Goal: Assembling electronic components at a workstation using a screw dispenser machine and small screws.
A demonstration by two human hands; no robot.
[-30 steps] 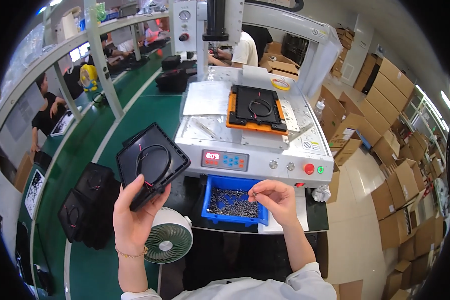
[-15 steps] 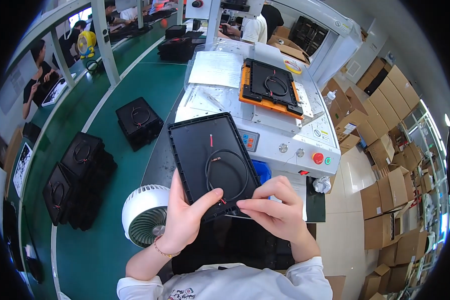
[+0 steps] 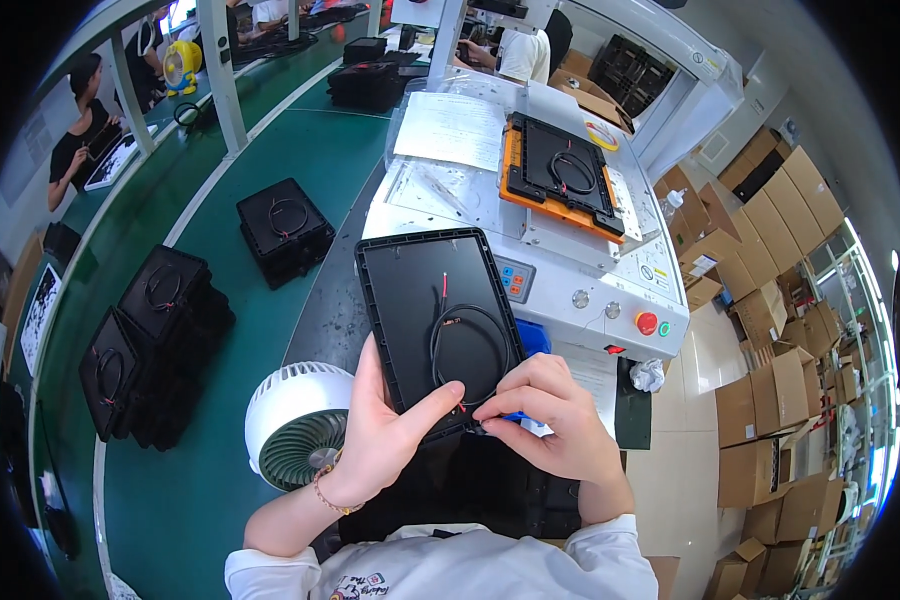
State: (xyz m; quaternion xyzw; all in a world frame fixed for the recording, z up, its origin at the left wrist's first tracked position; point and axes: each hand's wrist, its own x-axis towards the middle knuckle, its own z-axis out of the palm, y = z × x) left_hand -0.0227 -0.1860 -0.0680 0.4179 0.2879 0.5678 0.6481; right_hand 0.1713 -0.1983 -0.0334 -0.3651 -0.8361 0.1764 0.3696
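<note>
Tilted in front of me is a black rectangular plastic panel (image 3: 408,305) with a raised, notched rim. A thin black cable (image 3: 437,345) lies coiled on its face, with red wire showing at its ends. My left hand (image 3: 385,435) is closed around the panel's lower left side, its thumb pressing near the bottom of the coil beside a short red wire. At the lower right edge my right hand (image 3: 560,415) is closed in a pinch, thumb and forefinger together close to the cable's lower end. What lies between those fingertips is too small to make out.
Ahead stands a white machine (image 3: 560,270) with an orange fixture (image 3: 513,172) carrying another black panel. A white fan (image 3: 275,405) is beside my left forearm. Stacked black panels (image 3: 285,245) stand on the green bench (image 3: 200,400). Cardboard boxes (image 3: 755,405) line the right; people sit far off.
In the picture the panel and both hands have shifted slightly right, along with the machine behind. Both hands keep nearly the same grip; the right fingertips remain at the panel's lower edge.
</note>
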